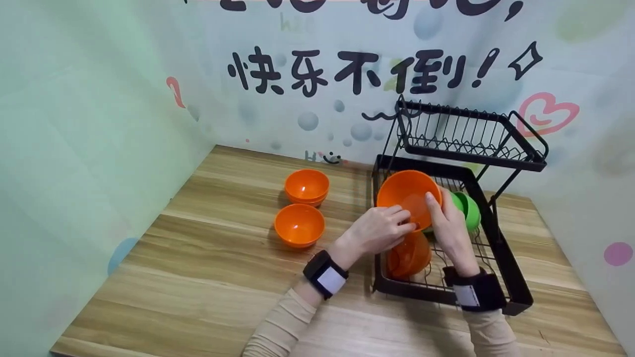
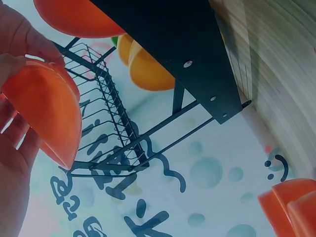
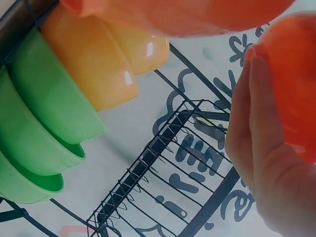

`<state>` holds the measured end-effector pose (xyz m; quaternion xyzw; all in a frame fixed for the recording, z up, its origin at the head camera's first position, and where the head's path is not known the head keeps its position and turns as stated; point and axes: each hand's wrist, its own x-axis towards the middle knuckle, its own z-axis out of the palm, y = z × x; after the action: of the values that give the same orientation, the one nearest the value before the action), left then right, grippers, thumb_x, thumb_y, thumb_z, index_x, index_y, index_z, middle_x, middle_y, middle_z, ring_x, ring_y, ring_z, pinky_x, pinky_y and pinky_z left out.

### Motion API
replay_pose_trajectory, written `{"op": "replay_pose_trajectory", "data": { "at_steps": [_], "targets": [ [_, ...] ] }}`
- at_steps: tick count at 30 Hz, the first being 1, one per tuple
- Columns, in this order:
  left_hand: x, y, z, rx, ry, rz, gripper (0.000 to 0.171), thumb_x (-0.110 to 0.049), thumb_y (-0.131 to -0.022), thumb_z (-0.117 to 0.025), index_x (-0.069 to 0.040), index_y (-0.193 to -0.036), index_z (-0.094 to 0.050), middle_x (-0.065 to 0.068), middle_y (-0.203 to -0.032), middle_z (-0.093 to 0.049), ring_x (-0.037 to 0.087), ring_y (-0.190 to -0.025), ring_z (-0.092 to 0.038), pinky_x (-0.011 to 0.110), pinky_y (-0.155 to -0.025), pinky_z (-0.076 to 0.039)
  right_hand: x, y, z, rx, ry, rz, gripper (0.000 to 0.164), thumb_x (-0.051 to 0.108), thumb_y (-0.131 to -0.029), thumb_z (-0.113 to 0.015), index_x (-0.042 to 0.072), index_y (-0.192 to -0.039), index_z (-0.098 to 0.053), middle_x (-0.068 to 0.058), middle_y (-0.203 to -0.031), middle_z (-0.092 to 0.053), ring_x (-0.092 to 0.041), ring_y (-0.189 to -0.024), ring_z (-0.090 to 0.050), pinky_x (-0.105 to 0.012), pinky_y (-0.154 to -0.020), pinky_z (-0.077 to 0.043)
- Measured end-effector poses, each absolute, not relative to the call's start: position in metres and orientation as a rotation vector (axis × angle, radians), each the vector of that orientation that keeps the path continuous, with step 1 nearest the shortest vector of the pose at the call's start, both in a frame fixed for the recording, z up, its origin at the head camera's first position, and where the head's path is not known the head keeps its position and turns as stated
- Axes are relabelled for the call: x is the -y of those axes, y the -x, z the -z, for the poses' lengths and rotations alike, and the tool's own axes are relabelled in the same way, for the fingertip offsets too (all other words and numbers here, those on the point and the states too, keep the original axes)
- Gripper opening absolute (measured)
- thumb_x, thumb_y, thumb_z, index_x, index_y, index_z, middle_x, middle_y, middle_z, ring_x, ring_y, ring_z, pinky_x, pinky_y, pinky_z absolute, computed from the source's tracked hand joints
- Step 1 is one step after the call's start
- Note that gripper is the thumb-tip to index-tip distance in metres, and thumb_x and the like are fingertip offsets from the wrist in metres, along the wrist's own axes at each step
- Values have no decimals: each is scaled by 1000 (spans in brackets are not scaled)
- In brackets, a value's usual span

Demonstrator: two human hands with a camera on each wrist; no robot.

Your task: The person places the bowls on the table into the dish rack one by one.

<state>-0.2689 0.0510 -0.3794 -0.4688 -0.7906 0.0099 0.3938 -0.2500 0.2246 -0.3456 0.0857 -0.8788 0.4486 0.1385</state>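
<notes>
Beige sleeves [image 1: 280, 322] lead toward the dish rack [image 1: 507, 258]. Over it, left hand [image 1: 379, 230] and right hand [image 1: 452, 225] pinch an orange bowl [image 1: 409, 196] by its rim; the rack holds green bowls [image 1: 471, 210], yellow bowls [image 2: 150, 69], another orange one [image 1: 416, 255].

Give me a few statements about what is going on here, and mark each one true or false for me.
1. The left hand and the right hand both hold an orange bowl. True.
2. More orange bowls stand on the wooden table. True.
3. The green bowls stand on the table. False: the green bowls are in the lower tier of the black rack.
4. Yellow bowls show in the right wrist view. True.
5. The large Chinese lettering is pink. False: the lettering is dark.
</notes>
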Motion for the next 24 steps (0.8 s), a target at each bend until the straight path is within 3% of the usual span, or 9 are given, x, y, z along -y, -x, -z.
{"op": "replay_pose_trajectory", "data": {
  "at_steps": [8, 17, 24],
  "targets": [
    [-54, 269, 380, 2000, 1195, -1, 16, -32, -91, -58, -21, -99, -67, -4, -87, -65, 11, -77, -60, 19, -67, -50, -227, 251, 348, 2502, -229, -1190, 52, 45, -100, -36, 8, -135, -45, -22, -129, -57, -39, -111, -57, -49, -92, -44],
    [-54, 267, 378, 2095, 1164, -40, 24, -38, -90, -59, -16, -100, -63, -5, -93, -68, 10, -82, -62, 19, -69, -52, -234, 253, 347, 2453, -206, -1053, 45, 38, -101, -36, 5, -126, -52, -22, -117, -62, -38, -99, -61, -47, -84, -46],
    [-53, 265, 380, 2270, 1083, -116, 30, -47, -93, -53, -19, -93, -63, -7, -85, -69, 8, -74, -65, 22, -56, -51, -243, 252, 345, 2473, -104, -952, 44, 40, -100, -37, 9, -128, -52, -26, -114, -63, -42, -97, -61, -52, -79, -46]
  ]
}}
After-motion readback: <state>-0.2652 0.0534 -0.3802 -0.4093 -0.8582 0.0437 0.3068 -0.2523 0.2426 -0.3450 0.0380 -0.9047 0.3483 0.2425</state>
